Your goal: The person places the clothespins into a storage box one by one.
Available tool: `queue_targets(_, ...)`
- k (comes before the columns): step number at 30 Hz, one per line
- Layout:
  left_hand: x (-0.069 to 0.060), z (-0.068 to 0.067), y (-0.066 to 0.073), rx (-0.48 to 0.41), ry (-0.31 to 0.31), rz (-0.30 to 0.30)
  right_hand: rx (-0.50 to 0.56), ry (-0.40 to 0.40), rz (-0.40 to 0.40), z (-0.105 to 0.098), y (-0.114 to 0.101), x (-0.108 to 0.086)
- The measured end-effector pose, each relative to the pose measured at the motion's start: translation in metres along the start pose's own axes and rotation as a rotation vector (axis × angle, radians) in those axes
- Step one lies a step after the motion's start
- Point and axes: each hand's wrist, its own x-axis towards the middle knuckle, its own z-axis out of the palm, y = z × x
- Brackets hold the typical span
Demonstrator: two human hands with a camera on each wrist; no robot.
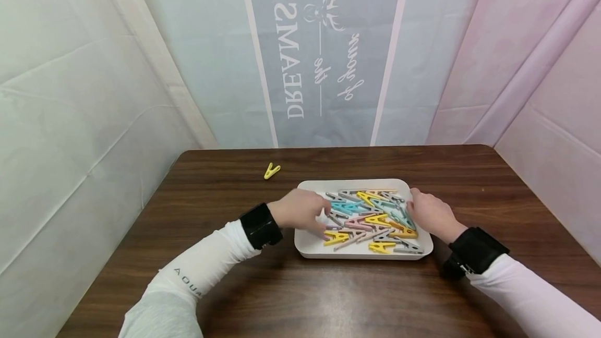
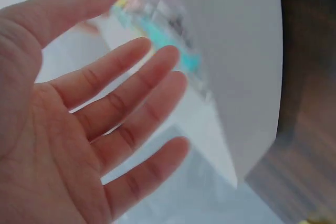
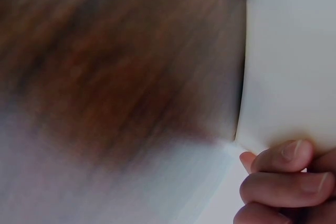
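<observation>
A white rectangular tray (image 1: pixel 310 252) full of plastic clothespins (image 1: pixel 371 218) in yellow, pink, grey, blue and green stands on the table. Over its left side reaches my left hand (image 1: pixel 302 210), its fingertips near the clothespins at that end. The left wrist view shows this hand (image 2: pixel 105 114) with fingers apart and nothing in them. At the opposite end, my right hand (image 1: pixel 434 215) grips the tray's right rim. Curled fingers of that hand (image 3: pixel 286 182) lie against the tray wall (image 3: pixel 294 56) in the right wrist view.
One yellow clothespin (image 1: pixel 272 171) lies by itself on the dark wooden table (image 1: pixel 225 192), behind and left of the tray. A printed cloth (image 1: pixel 328 56) hangs behind the table's far edge, with pale sheets (image 1: pixel 70 93) at the sides.
</observation>
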Motion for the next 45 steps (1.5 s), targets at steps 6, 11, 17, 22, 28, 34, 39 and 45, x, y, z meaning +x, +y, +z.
queue_targets(6, -0.006, -0.016, -0.032, -0.099, 0.261, -0.059, -0.005, 0.005, 0.001, -0.001, 0.0, 0.003)
queue_targets(11, -0.004, -0.01, -0.074, -0.213, 0.43, -0.195, -0.005, -0.002, 0.003, 0.0, 0.001, 0.004)
queue_targets(17, 0.003, 0.008, -0.123, -0.247, 0.463, -0.433, 0.002, -0.001, 0.004, 0.003, 0.002, 0.001)
queue_targets(22, 0.01, 0.018, -0.15, -0.193, 0.46, -0.616, 0.001, 0.013, -0.001, 0.002, 0.002, 0.0)
queue_targets(28, 0.017, 0.022, -0.158, -0.179, 0.396, -0.761, 0.002, 0.008, 0.002, 0.002, 0.001, 0.0)
queue_targets(34, 0.025, 0.027, -0.157, -0.195, 0.357, -0.828, -0.002, -0.006, 0.017, 0.003, -0.001, 0.0)
queue_targets(39, 0.033, 0.033, -0.162, -0.174, 0.375, -0.843, 0.0, -0.009, 0.018, 0.002, -0.001, 0.0)
queue_targets(45, 0.038, 0.034, -0.167, -0.152, 0.391, -0.83, -0.006, -0.003, 0.016, 0.0, -0.001, 0.001)
